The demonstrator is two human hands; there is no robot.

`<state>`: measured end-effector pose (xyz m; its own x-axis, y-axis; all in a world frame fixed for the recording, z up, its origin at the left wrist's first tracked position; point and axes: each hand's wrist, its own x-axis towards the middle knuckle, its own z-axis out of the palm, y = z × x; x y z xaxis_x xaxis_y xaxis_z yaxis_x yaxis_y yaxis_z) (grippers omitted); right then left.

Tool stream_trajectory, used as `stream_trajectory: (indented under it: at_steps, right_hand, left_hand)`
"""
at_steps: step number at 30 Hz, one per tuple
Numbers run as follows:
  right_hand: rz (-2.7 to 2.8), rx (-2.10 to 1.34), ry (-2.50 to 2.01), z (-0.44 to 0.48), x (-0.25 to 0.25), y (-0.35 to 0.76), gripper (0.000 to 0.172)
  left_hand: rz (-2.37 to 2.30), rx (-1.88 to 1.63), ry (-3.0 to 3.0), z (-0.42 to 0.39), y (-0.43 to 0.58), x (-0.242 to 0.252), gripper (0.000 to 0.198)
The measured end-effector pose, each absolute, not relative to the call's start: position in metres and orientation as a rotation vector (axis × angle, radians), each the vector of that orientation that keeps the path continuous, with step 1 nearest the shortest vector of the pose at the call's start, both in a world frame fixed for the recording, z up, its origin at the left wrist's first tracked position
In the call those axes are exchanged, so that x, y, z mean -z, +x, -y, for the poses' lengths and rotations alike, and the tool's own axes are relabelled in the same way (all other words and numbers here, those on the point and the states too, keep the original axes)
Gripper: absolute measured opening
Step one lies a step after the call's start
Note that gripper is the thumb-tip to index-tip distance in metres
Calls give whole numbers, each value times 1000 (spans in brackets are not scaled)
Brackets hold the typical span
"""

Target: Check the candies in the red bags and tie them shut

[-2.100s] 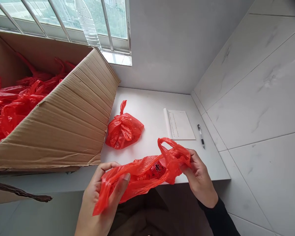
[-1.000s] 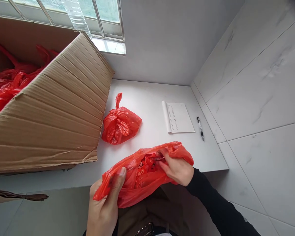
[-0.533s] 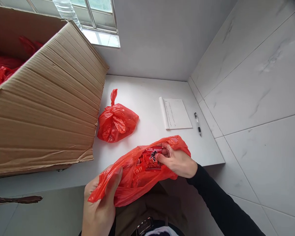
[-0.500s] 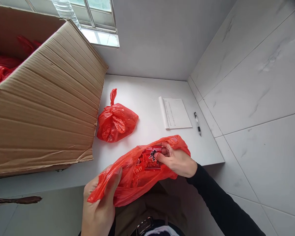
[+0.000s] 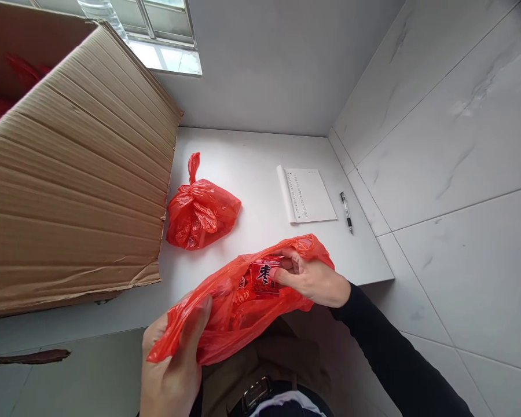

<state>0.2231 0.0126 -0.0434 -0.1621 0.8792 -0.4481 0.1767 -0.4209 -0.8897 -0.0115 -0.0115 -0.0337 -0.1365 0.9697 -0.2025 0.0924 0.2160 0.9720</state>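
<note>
A red plastic bag [image 5: 226, 313] is spread wide in front of me, low over the table's front edge. My left hand [image 5: 176, 353] grips its left rim, with the thumb on the inside and the fingers behind the film. Inside the bag's mouth, my right hand [image 5: 308, 278] pinches a small red snack packet [image 5: 264, 278] with a large black character printed on it. More red packets [image 5: 243, 295] lie beneath it, partly covered by the bag. Some fingertips of the right hand are hidden by the packet and the bag.
A knotted red bag [image 5: 202, 214] sits on the white table [image 5: 260, 156]. To its right lie a notepad [image 5: 311, 194] and a pen [image 5: 346, 213]. A large cardboard box [image 5: 78, 179] with red bags inside fills the left side. Tiled wall [image 5: 460, 231] bounds the right.
The view has shifted slightly, so most things sit a little further left and higher. The pinched packet has turned a bit in my right hand. Both grips stay the same.
</note>
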Motion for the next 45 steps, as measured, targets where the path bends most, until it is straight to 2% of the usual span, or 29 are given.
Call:
stream_trajectory:
  at_steps: [5,10,14,19,23,26,31,35,41,45]
  right_hand:
    - [1192,-1709,-1470,-12,44,223,34]
    - [1255,-1630,-1524,-11,43,223,31]
    - [1521,-1378,-1674,-9,37,222,28]
    - [1916,-852,-2061,-7,37,223,30]
    - [2191,-685,-2180,-7,38,220,30]
    - [2275,-649,-2174,-10,41,212,28]
    - [2481,-472,-1909,-20,57,201,30]
    - [2441,-534,-1859,-24,65,205,27]
    - [1941,-1016,-1679,-19,60,214,27]
    - [1716,-1113,-1665,-17,55,216,21]
  left_hand:
    - [-1448,-1021,968,13,-16,38,38]
    - [-1436,-1029,925,14,-2,21,39]
    - [-1442,-1063,940,13,10,7,44]
    - [-1381,-1061,1035,12,5,17,37]
    - [-1314,-1079,1144,13,1,30,16]
    - [-1252,-1053,1247,13,0,34,10]
    - [-1235,-1074,1269,12,-4,35,14]
    - [-1249,-1054,1220,14,-8,40,15]
    - [-1277,-1052,1098,14,-9,44,14]
    - [-1240,-1048,1062,16,-13,45,12]
